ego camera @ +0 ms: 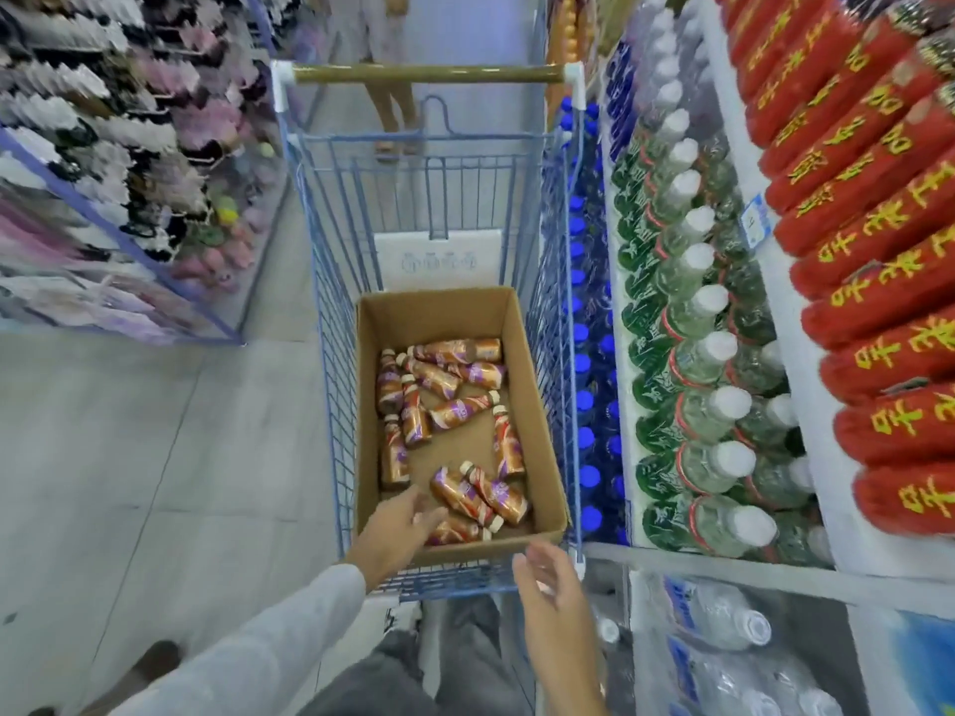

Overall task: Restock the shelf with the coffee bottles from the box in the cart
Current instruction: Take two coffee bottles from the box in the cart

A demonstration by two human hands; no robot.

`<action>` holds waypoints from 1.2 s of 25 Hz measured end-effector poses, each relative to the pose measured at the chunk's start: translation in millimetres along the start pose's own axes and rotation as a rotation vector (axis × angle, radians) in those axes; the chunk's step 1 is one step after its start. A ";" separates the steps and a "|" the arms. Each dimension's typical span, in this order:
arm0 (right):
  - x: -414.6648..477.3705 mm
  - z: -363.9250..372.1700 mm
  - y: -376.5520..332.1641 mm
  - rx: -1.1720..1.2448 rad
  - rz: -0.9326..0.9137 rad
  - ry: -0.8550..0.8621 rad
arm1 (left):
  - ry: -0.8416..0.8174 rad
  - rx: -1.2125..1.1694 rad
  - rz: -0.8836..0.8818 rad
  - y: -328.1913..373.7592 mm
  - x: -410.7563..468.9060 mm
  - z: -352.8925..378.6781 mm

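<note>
cardboard box [540, 405] holds coffee bottles [467, 496] just beneath the spread left grip [398, 529]; right grip [548, 586] spread.

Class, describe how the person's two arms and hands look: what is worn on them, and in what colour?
The left hand is bare, with no glove; its arm wears a light grey long sleeve that ends at the wrist. The right hand is bare too, and the forearm behind it shows no sleeve. No ring, watch or bracelet is visible on either.
</note>
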State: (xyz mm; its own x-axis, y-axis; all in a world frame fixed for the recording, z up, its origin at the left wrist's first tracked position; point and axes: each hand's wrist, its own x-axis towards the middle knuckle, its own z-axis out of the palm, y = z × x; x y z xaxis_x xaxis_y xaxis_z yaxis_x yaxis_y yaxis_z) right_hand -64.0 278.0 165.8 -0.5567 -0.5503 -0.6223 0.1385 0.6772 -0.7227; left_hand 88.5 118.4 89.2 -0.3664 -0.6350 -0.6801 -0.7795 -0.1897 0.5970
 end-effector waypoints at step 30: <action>128.0 18.4 4.6 -0.268 0.173 -0.197 | -0.180 0.693 -0.053 -64.9 212.3 76.0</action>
State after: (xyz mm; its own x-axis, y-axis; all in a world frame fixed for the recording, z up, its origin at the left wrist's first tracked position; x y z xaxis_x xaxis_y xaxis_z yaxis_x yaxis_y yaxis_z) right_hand -119.6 201.7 77.2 -0.3720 -0.4827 -0.7929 -0.0169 0.8575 -0.5141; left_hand 22.7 52.9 -126.2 -0.3508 -0.4931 -0.7961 -0.9200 0.3400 0.1948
